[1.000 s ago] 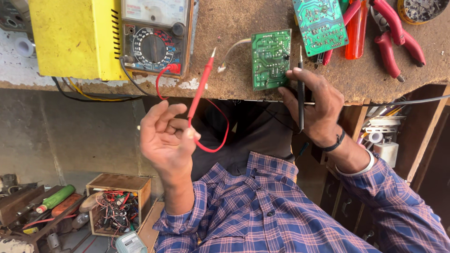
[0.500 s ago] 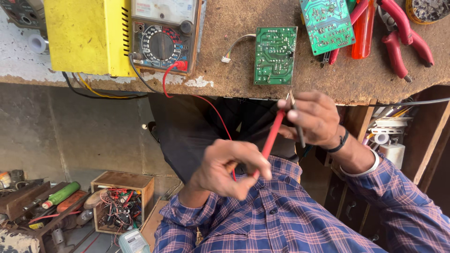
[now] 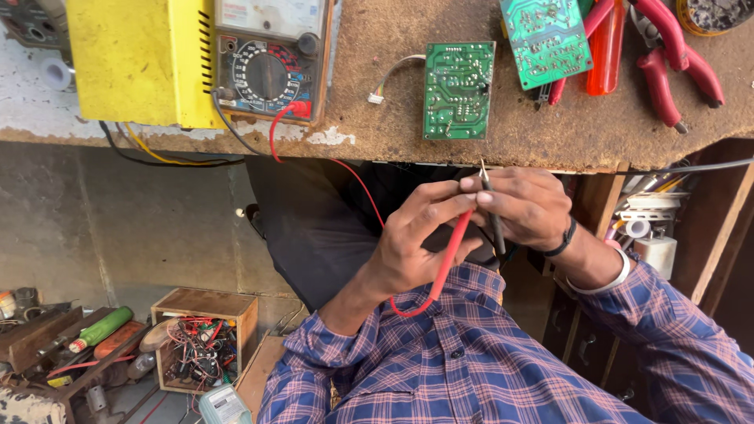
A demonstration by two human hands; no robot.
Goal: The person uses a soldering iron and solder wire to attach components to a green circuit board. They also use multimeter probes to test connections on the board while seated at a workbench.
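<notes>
Probes are meeting below the surface (image 3: 550, 141) edge: I am pinching the red probe (image 3: 449, 255) in my left hand (image 3: 412, 243), fingers closed, gripping the black probe (image 3: 493, 212) in my right hand (image 3: 530, 206), judging the tips need touching next.
</notes>
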